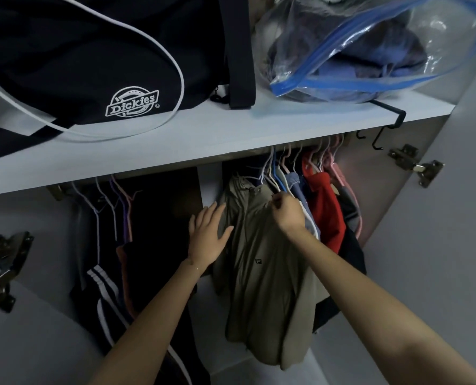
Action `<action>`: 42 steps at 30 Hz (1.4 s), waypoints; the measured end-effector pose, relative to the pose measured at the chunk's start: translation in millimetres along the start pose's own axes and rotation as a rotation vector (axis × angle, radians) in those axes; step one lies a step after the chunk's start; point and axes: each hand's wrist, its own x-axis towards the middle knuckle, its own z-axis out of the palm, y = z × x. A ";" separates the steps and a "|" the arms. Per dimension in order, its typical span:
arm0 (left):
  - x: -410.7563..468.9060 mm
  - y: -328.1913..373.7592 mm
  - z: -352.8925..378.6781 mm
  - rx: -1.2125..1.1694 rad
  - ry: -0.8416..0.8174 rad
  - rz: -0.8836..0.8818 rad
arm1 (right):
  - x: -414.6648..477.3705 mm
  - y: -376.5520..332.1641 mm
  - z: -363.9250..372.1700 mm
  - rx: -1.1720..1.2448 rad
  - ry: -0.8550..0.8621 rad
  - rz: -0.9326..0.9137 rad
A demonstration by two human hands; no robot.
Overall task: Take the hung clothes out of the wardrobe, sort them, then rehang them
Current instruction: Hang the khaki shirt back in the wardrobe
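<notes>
Hung clothes (320, 201) are crowded on hangers (282, 165) beneath the shelf (175, 151), to the right. The khaki jacket (259, 273) in front is pinched at its shoulder by the right hand (288, 211). The left hand (209, 234) is laid flat against its left side, fingers spread.

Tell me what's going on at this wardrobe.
A person is working on the clothes hung in an open wardrobe. Their right hand pinches the khaki jacket up near its collar, and the left hand lies open against the jacket's side. The jacket appears to hang among the other hangers, beside a red garment. Dark striped track clothes hang further left. A black Dickies bag and a clear zip bag sit on the shelf above.
</notes>
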 end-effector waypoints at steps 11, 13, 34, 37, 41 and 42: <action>-2.6 57.7 35.9 -0.063 -0.016 0.151 | -73.1 45.7 -43.4 -0.187 0.076 -0.175; -6.3 75.5 46.3 -0.069 -0.022 0.193 | -92.0 62.2 -55.1 -0.231 0.113 -0.162; -178.1 322.7 119.8 -0.148 -0.179 0.589 | -339.5 225.4 -239.0 -0.498 0.229 0.115; -226.7 358.6 132.5 -0.162 -0.252 0.630 | -390.2 254.5 -266.0 -0.487 0.250 0.194; -281.7 410.7 147.4 -0.213 -0.362 0.739 | -451.8 292.7 -300.3 -0.499 0.294 0.330; -293.4 424.0 152.2 -0.219 -0.392 0.770 | -466.0 301.9 -308.1 -0.494 0.305 0.371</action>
